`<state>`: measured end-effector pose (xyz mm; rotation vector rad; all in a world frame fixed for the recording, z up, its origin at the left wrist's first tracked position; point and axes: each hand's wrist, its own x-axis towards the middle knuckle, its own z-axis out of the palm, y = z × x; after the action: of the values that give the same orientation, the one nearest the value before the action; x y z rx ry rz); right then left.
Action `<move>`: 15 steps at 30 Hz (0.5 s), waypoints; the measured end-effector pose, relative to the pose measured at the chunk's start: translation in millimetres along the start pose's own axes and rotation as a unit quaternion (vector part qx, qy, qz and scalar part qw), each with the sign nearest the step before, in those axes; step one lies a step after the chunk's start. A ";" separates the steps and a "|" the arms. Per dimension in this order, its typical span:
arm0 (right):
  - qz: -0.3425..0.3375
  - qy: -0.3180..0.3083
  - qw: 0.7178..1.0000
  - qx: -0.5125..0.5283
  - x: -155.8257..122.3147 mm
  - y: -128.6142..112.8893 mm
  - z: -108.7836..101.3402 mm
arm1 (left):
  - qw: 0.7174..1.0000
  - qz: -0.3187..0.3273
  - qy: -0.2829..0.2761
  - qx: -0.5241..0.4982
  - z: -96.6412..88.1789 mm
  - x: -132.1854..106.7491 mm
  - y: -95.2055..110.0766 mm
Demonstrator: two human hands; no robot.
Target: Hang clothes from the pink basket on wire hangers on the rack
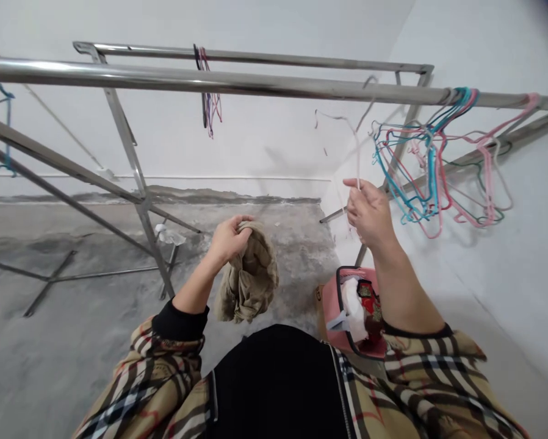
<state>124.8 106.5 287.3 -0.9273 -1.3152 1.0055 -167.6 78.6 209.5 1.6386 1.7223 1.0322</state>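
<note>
My left hand (230, 239) grips a bunched khaki garment (251, 280) by its top edge, and the cloth hangs down in folds above the floor. What kind of garment it is, I cannot tell. My right hand (368, 210) is closed around a pale wire clothes hanger (357, 146). The hanger's hook is up by the front metal rail (274, 84); whether it touches the rail I cannot tell. To the right of that hand hangs a cluster of blue and pink hangers (432, 164) on the rail.
A pink basket (335, 299) with a white bag and red items stands at lower right, beside a cardboard box (320, 311). Several thin hangers (205, 91) hang on the back rail. More hangers (7, 128) are at far left. Metal rack legs (152, 244) reach the concrete floor.
</note>
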 end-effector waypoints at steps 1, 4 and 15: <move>0.013 -0.001 1.000 0.002 -14.7 4.4 -3.6 | 1.000 0.000 -0.003 0.009 -2.0 1.5 -2.5; 0.059 -0.008 0.998 0.005 -68.4 24.1 -18.7 | 0.999 -0.011 -0.028 0.021 -7.8 5.1 -6.3; 0.124 -0.002 0.991 -0.042 -191.8 71.5 -48.6 | 0.981 -0.089 -0.081 -0.153 11.8 14.2 6.6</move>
<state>170.5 -52.1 156.8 -1.1751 -1.2748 1.1485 -155.9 94.2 210.0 1.3114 1.4890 0.9926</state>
